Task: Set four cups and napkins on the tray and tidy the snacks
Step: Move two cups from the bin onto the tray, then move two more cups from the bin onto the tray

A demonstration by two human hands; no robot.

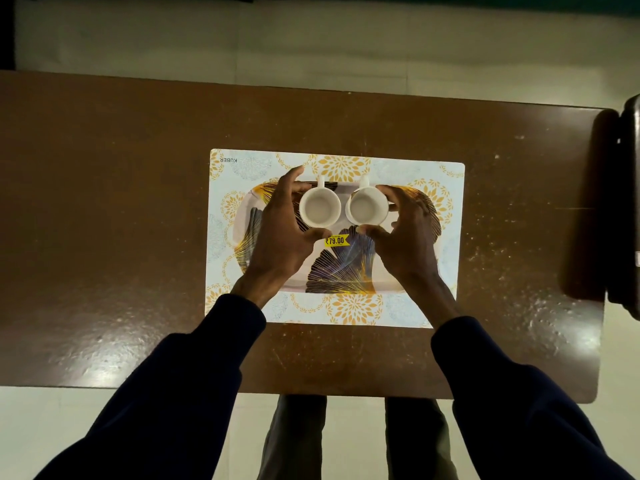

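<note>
Two empty white cups stand side by side on the far half of an oval tray (341,268) with a leaf pattern, handles pointing away from me. My left hand (280,230) wraps around the left cup (319,211), thumb at its near rim and fingers at its far left side. My right hand (403,233) grips the right cup (367,209) the same way from the right. A yellow price sticker (335,241) sits on the tray just below the cups. No napkins or snacks are in view.
The tray lies on a white placemat (346,306) with orange flower prints, on a brown wooden table (121,220). A dark object (623,209) stands at the table's right end. My legs show below the near table edge.
</note>
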